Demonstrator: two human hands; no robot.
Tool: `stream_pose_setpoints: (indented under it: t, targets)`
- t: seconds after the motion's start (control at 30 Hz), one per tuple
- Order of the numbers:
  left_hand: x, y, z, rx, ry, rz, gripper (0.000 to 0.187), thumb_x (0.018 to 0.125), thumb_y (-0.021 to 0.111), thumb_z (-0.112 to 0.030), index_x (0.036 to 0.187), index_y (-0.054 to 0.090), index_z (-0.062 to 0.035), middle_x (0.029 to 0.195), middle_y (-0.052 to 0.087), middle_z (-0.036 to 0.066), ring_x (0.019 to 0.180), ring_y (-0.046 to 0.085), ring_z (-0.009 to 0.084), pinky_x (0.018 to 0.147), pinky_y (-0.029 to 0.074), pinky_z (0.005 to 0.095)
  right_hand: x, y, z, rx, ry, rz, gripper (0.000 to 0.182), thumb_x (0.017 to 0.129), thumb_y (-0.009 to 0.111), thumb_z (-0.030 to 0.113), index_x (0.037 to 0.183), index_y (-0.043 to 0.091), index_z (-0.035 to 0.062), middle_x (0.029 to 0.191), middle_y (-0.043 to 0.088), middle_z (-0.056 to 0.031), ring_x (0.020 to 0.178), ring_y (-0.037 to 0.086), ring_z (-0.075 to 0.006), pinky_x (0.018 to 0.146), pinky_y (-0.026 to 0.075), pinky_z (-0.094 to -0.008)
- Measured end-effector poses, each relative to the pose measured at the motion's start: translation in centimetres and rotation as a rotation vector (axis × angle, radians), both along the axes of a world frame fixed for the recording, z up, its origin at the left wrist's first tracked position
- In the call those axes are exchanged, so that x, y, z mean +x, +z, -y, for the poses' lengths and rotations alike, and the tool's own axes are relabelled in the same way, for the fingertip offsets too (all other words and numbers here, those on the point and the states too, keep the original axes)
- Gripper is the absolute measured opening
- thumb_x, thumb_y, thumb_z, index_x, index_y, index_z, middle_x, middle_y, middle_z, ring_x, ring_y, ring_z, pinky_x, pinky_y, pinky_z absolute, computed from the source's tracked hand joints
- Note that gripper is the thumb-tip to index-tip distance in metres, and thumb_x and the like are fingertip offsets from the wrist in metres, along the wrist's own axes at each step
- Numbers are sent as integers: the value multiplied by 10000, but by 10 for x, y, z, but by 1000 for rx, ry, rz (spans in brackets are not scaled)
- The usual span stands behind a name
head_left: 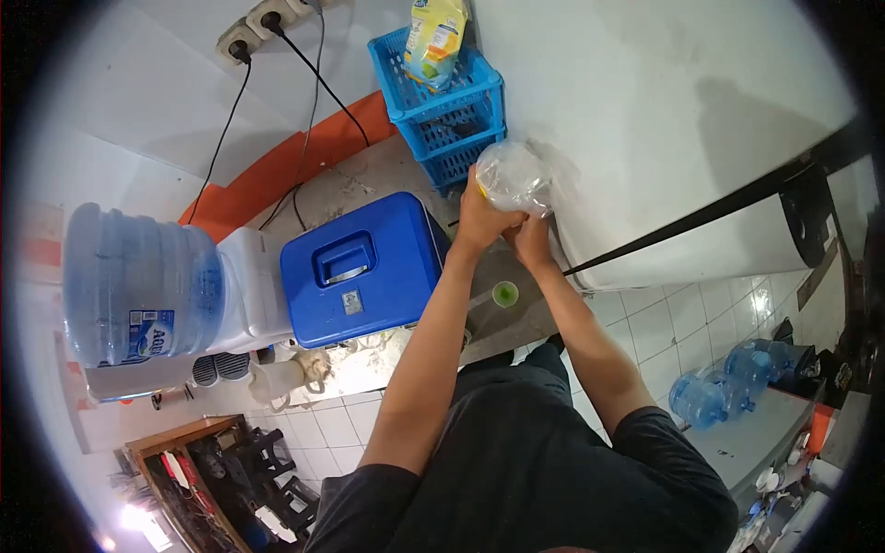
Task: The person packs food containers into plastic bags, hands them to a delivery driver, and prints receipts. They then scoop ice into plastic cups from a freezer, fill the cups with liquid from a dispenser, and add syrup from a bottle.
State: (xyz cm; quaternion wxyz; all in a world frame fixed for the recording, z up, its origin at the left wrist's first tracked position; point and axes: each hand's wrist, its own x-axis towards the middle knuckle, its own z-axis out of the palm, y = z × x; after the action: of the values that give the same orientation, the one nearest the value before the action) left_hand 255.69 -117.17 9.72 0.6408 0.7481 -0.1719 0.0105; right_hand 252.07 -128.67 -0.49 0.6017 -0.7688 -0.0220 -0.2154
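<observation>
My left hand (484, 219) is wrapped round the side of a clear, crinkled plastic bag (516, 175) that has a round, whitish shape in it. Fingers of my right hand (530, 240) are closed on the lower edge of the same bag, close to my left thumb. What fills the bag is blurred by the plastic. Between my forearms, a small cup with green contents (504, 294) stands on the counter (489, 323). To the left of my left forearm is a blue cooler box (369, 267) with its lid on.
A blue tiered basket (438, 101) with a yellow pouch (433, 41) on top stands behind my hands. The white fridge (645, 138) rises at the right. A water dispenser bottle (143, 286) is at the left. Cords hang from wall sockets (240, 43).
</observation>
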Motion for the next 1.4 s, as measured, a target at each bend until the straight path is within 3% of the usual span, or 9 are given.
stream_pose_setpoints:
  t: [0.37,0.47,0.53,0.6,0.63,0.73,0.8,1.03,1.4]
  targets:
    - [-1,-64,7,-40,32,-58,940,515,909,-126,1328,442,-60,1257,614,93,1164,585,221,1001,469,355,1,-30,-5,201,75,119,917,728,789,64,1480,266,33,1424,446,-141,1308,453,-268,1050,409,-388]
    - [1,-55,6,14,70,-101,973,507,920,-154,1331,418,-29,1330,567,133,1239,543,261,1034,450,376,-10,-3,4,12,110,129,955,729,805,100,1497,241,48,1455,415,-119,1335,428,-258,1082,384,-401]
    - [0,-49,-1,163,113,-160,1139,486,965,-221,1415,349,14,1413,482,180,1329,463,300,1085,405,395,-9,8,4,238,231,56,973,719,834,152,1496,255,60,1465,411,-116,1357,407,-275,1105,358,-406]
    - [-9,-23,-6,74,111,-83,1195,508,969,-265,1455,300,25,1451,436,195,1359,425,316,1110,374,405,-20,45,3,1273,419,-299,922,798,808,354,1470,276,15,1413,454,-169,1281,473,-339,1070,393,-453]
    - [-12,-3,-9,-14,101,-10,1254,531,974,-308,1496,252,35,1488,390,210,1389,386,331,1135,343,414,-24,74,1,1275,428,-293,922,798,808,354,1470,276,15,1413,454,-169,1281,473,-339,1070,393,-453]
    - [-9,65,-16,-62,-6,90,1235,610,942,-373,1525,220,35,1489,397,228,1404,367,348,1154,310,422,-35,115,-4,782,358,-198,944,759,842,285,1475,279,34,1408,460,-166,1281,481,-343,1058,407,-450]
    - [1,63,-18,118,-30,199,1080,677,901,-393,1482,326,41,1488,410,236,1397,383,348,1144,326,418,-18,104,3,-109,37,171,972,705,868,191,1473,292,40,1419,454,-175,1295,479,-340,1059,411,-446]
    - [6,45,5,80,48,238,1041,631,938,-366,1420,412,62,1402,485,209,1303,485,300,1106,375,404,18,122,4,39,93,180,749,746,773,76,1396,409,-6,1316,556,-205,1250,525,-367,1056,409,-419]
    - [-15,-16,13,-188,70,56,981,611,961,-242,1369,385,-6,1330,533,136,1234,524,251,1046,431,378,8,33,-1,43,-6,99,692,804,701,131,1402,389,-22,1291,546,-252,1227,521,-414,1052,400,-440]
